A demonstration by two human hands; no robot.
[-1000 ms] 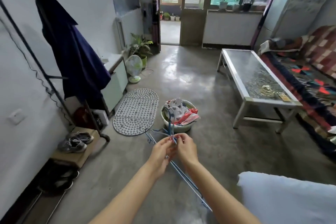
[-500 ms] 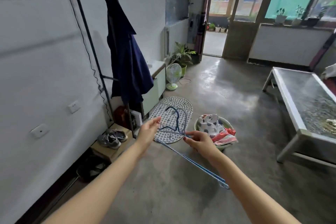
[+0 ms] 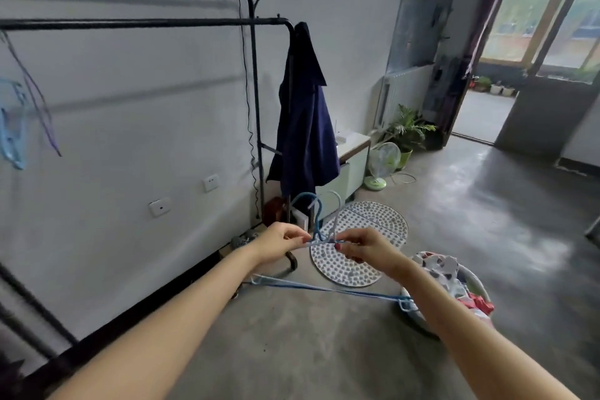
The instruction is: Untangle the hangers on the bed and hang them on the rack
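Blue wire hangers [image 3: 319, 239] sit bunched between your two hands, out in front of you above the concrete floor [image 3: 454, 237]. Your left hand [image 3: 279, 242] pinches the bundle at the neck from the left, fingers curled in with thumb and forefinger closed on the wire. Your right hand [image 3: 363, 248] pinches the same neck from the right, fingers [image 3: 341, 245] curled around the wire just beside the left hand's. Two hooks rise from the pinch point, one darker blue and one pale, curving up and to the left. Below your forearms the hangers' long bottom bars run across, from near your left forearm to just under your right wrist.

To your left stands the black rack [image 3: 146, 23], its two horizontal rails running along the white wall. A navy garment [image 3: 305, 127] hangs off the rack's right end. At the far left edge of the frame a pale blue hanger [image 3: 13, 127] and a purple one already hang from the rail, both blurred.

On the floor beyond your hands lies a white dotted mat [image 3: 363, 247]. A basin [image 3: 454, 289] of mixed laundry sits under your right forearm. Further back a small green fan [image 3: 383, 166] stands beside a potted plant [image 3: 409, 133], near an open doorway.
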